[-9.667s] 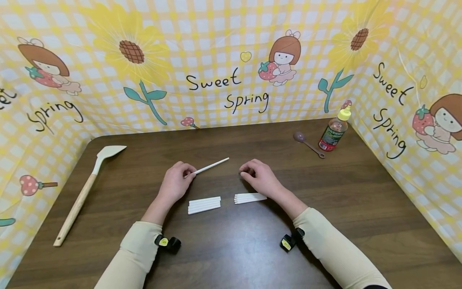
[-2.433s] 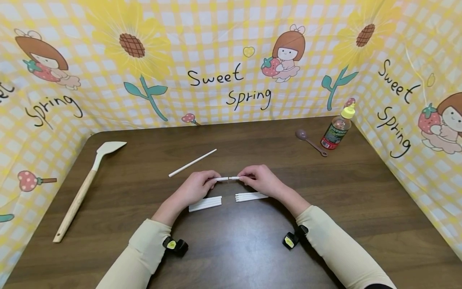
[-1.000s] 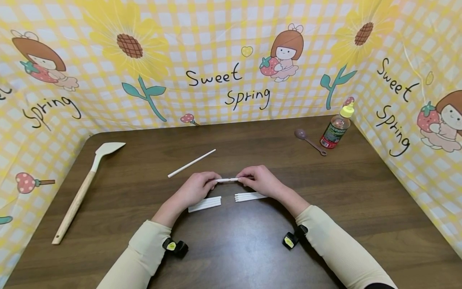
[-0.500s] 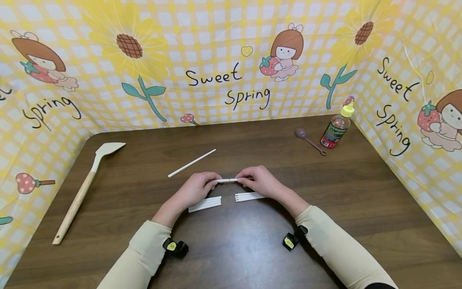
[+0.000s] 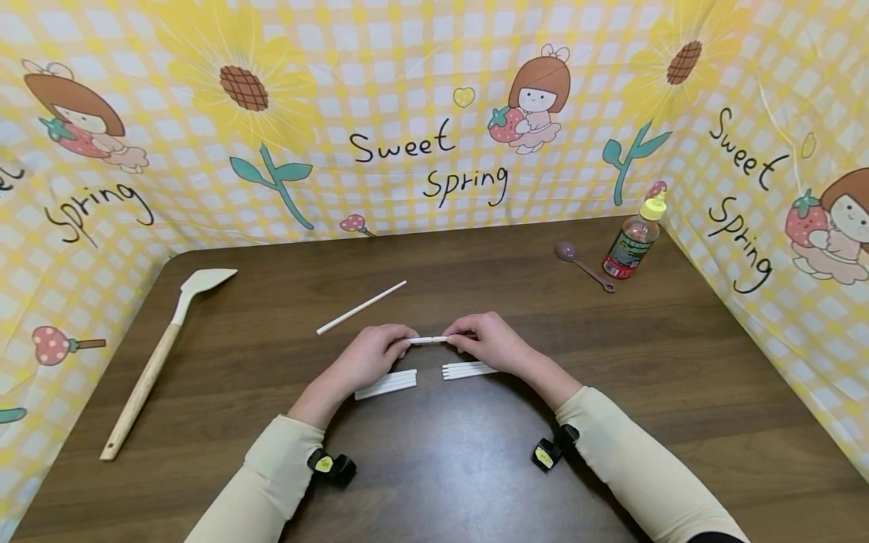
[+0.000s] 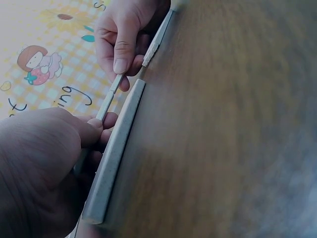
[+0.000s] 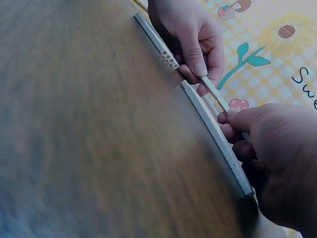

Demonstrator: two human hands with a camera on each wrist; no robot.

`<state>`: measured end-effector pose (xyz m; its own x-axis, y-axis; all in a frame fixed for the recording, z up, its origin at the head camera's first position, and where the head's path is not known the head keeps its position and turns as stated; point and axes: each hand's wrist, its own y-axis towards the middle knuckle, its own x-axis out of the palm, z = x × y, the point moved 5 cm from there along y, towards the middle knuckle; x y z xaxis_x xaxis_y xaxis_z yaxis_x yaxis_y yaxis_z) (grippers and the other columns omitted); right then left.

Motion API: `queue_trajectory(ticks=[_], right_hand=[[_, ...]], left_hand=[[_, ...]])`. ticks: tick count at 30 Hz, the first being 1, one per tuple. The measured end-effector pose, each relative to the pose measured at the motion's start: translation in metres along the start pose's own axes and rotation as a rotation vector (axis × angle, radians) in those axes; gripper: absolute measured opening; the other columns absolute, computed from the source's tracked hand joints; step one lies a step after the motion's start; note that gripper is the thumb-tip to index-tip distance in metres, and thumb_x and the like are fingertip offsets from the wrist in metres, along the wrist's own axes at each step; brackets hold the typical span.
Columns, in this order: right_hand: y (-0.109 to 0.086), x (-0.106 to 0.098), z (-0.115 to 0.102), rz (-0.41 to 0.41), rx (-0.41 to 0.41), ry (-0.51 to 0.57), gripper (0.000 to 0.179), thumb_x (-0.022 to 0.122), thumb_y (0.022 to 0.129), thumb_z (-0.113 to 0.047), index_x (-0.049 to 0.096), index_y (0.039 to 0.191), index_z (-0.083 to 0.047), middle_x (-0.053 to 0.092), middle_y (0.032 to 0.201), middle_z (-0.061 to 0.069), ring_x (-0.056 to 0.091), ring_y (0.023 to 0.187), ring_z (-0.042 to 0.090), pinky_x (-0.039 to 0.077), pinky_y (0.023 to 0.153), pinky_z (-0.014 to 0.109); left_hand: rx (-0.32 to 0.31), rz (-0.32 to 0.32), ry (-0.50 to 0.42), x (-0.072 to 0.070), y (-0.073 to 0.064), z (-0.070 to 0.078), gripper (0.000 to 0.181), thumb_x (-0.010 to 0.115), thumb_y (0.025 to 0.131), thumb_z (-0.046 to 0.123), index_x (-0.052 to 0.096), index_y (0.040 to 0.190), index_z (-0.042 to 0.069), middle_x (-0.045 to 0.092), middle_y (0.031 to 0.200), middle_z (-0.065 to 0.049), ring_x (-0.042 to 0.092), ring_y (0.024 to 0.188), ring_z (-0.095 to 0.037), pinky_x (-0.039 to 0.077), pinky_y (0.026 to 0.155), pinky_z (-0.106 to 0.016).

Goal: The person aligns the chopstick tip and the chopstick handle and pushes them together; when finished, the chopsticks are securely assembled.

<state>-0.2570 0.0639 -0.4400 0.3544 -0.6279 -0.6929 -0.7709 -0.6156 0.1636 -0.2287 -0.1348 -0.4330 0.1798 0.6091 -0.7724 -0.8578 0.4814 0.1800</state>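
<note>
Two short, thin white sticks meet end to end between my hands in the head view. My left hand [image 5: 370, 356] pinches the left stick [image 5: 418, 341] between thumb and fingers. With thumb and fingertips, my right hand [image 5: 493, 343] grips the right stick [image 5: 440, 339]. A fine seam shows where they meet, clearest on the held stick [image 6: 106, 105] in the left wrist view. Nearer me lie a left row of white sticks [image 5: 388, 384] and a right row [image 5: 467, 370], each partly covered by a hand. One longer white stick [image 5: 361, 308] lies beyond my left hand.
A white-headed spatula with a wooden handle [image 5: 145, 387] lies at the left. Toward the back right are a purplish spoon [image 5: 582, 267] and an upright bottle with a yellow cap [image 5: 627, 253]. Yellow checked cloth [image 5: 400, 90] walls the brown table [image 5: 448, 483].
The long stick left my left hand and now lies on the table. Each hand took up a short stick; the gap between their ends closed. Over the last second both hands stay nearly still.
</note>
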Motion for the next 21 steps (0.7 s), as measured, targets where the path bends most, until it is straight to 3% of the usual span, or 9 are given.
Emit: queue_trajectory(ticks=[21], right_hand=[[0.0002,0.0007,-0.0013,0.000,-0.013,-0.004,0.011,0.068,0.098,-0.012,0.077,0.104,-0.010,0.069,0.080,-0.007,0.060,0.072,0.005,0.050,0.073,0.027]], left_hand=[[0.007,0.003,0.011,0.0007,-0.0004,0.0007,0.012,0.062,0.098,0.000,0.072,0.101,0.006,0.056,0.072,0.006,0.053,0.069,-0.008,0.046,0.071,-0.032]])
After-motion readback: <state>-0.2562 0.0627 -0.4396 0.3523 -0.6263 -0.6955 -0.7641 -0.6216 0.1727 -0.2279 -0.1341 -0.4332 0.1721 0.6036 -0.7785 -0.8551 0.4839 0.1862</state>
